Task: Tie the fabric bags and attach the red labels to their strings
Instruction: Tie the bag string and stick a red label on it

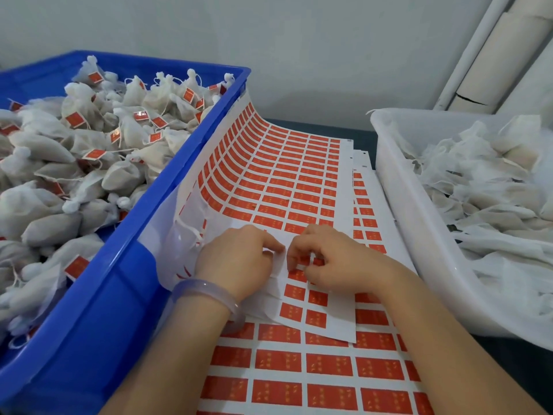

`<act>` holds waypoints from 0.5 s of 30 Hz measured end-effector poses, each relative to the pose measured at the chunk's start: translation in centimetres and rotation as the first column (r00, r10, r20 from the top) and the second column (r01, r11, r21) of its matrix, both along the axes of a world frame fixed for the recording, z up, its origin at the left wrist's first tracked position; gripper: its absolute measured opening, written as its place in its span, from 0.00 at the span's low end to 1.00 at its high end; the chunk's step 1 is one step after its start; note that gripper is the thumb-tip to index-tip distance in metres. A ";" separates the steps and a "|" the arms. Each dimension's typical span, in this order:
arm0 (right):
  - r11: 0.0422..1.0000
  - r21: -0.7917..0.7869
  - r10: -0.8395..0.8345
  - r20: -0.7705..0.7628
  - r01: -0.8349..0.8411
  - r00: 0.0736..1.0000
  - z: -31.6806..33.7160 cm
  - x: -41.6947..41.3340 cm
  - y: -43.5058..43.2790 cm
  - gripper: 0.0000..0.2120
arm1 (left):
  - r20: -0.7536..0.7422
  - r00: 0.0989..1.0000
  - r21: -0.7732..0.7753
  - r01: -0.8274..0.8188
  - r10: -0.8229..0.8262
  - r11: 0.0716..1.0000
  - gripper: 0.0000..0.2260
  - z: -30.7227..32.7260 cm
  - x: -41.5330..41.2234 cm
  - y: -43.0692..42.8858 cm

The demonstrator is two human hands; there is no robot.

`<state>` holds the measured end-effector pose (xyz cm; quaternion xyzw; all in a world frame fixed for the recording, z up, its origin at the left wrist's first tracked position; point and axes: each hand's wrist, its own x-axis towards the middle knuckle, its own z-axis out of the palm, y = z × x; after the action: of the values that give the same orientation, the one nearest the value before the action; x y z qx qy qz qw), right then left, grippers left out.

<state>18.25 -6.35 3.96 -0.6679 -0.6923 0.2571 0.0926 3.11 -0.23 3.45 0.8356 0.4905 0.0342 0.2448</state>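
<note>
Forearms lie over the large label sheet [299, 363] on the counter [362, 134]. Left hand [239, 259], bangle [209, 295] on the wrist, curls down and pinches the bare backing of the small sheet [302, 313]. Right hand [326, 262], just beside it, pinches at a red label [296, 275] in that sheet's far row. Risk: a hasty peel tears the label or folds it onto itself, or the sheet lifts with it. Neither hand holds a bag. Untied bags [478, 181] sit in the white bin [398, 205] right of the hands, tied bags [74, 163] in the blue crate [125, 265] to the left.
</note>
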 end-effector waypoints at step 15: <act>0.993 0.107 -0.036 -0.160 0.053 0.987 -0.9 0.7 -1.1 0.11 | -0.006 1.000 0.030 0.008 -0.008 1.000 0.14 0.5 -0.1 -0.4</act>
<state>18.92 -7.49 3.10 -0.6547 -0.6809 0.2681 0.1896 3.06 -0.65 3.95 0.8414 0.4872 0.0382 0.2307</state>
